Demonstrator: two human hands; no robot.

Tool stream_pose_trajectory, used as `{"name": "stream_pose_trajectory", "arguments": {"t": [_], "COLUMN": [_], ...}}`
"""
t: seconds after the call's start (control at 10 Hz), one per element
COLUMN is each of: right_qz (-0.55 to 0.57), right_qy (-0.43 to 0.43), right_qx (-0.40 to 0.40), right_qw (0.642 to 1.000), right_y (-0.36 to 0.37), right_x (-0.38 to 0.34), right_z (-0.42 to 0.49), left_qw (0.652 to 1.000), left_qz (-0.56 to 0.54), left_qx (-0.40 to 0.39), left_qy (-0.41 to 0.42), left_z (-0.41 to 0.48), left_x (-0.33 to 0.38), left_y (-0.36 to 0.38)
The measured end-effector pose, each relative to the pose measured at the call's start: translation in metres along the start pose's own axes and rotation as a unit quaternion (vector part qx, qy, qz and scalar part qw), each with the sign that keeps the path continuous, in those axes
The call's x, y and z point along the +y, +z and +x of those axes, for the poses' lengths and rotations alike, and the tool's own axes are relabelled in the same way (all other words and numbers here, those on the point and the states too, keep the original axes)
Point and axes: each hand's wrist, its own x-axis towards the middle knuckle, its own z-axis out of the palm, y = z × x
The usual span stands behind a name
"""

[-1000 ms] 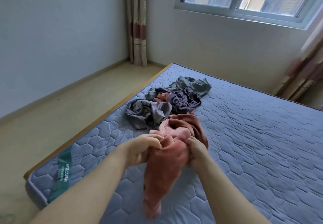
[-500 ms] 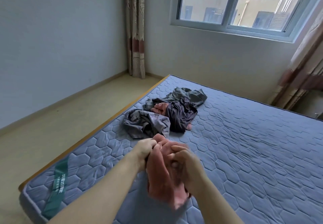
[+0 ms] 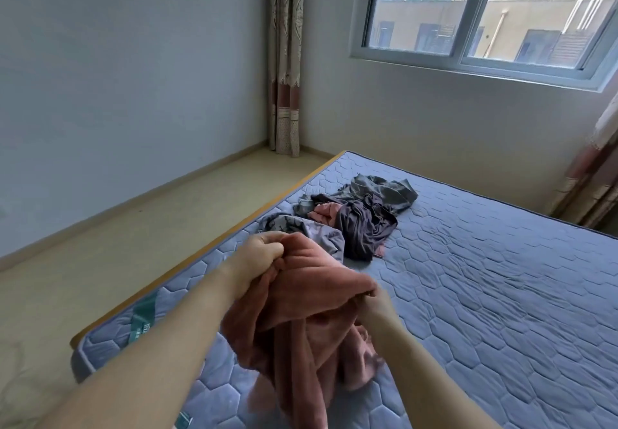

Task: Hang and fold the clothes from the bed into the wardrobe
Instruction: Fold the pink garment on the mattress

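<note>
A pink fleecy garment (image 3: pixel 311 298) hangs bunched between my hands above the blue quilted mattress (image 3: pixel 485 294). My left hand (image 3: pixel 264 254) grips its upper left edge with curled fingers. My right hand (image 3: pixel 376 304) pinches its edge lower and to the right. The cloth droops in folds onto the mattress below. Beyond it lies a pile of clothes (image 3: pixel 354 214): grey, dark purple and a bit of pink, near the mattress's left edge. No wardrobe is in view.
Beige floor (image 3: pixel 133 244) runs along the left of the bed up to the blue-grey wall. A patterned curtain (image 3: pixel 284 60) hangs in the far corner, another curtain (image 3: pixel 598 161) at the right. A window (image 3: pixel 485 10) sits above the bed's far side.
My hands have drawn apart, the left one up and left, the right one down and right, and the pink garment has spread wider between them. The camera has tilted up.
</note>
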Motion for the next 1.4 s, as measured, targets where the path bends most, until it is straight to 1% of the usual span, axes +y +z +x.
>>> {"name": "stream_pose_trajectory", "arguments": {"t": [0.1,0.2,0.3,0.4,0.5,0.6,0.7,0.8,0.9,1.0,1.1,1.2,1.3,1.4], "right_qz": [0.021,0.026,0.101,0.160,0.204,0.240,0.165,0.028,-0.130,-0.192,-0.081,-0.002,0.008,-0.034], "right_qy": [-0.048,-0.089,-0.110,-0.126,-0.139,-0.142,-0.137,-0.124,-0.126,-0.181,-0.181,-0.180,-0.209,-0.267], "right_qx": [-0.004,-0.019,-0.048,-0.098,-0.108,-0.144,-0.170,-0.223,-0.220,-0.164,-0.108,-0.075,-0.055,-0.077], "right_qw": [0.999,0.996,0.988,0.974,0.963,0.949,0.962,0.966,0.959,0.951,0.974,0.981,0.976,0.960], "right_y": [0.003,0.012,0.013,0.015,0.016,0.009,0.004,0.000,0.002,0.008,0.014,0.014,0.013,0.014], "right_x": [-0.007,-0.018,-0.041,-0.057,-0.063,-0.059,-0.051,-0.035,-0.027,-0.022,-0.027,-0.035,-0.045,-0.058], "right_z": [0.004,0.007,0.004,-0.003,-0.007,-0.007,-0.007,-0.005,-0.005,0.006,0.007,0.009,0.011,0.010], "left_qw": [0.966,0.948,0.966,0.976,0.981,0.980,0.969,0.959,0.944,0.938,0.932,0.949,0.934,0.887], "left_qz": [0.217,0.277,0.198,0.129,0.078,-0.092,-0.200,-0.261,-0.320,-0.326,-0.279,-0.140,0.207,0.409], "left_qx": [0.135,0.106,-0.103,-0.102,0.006,0.108,0.121,0.105,0.082,0.115,0.228,0.282,0.290,0.084], "left_qy": [0.034,0.117,0.127,0.142,0.178,0.137,0.086,0.016,-0.016,-0.013,0.026,0.029,0.029,0.198], "left_z": [0.005,-0.001,-0.009,-0.003,-0.002,-0.004,-0.004,0.001,0.001,0.001,0.004,0.009,0.008,-0.005], "left_x": [-0.008,-0.012,-0.012,-0.013,-0.004,0.011,0.025,0.033,0.039,0.036,0.031,0.025,0.016,0.025], "left_y": [-0.001,0.007,0.019,0.026,0.030,0.028,0.022,0.005,-0.011,-0.021,-0.032,-0.035,-0.031,-0.004]}}
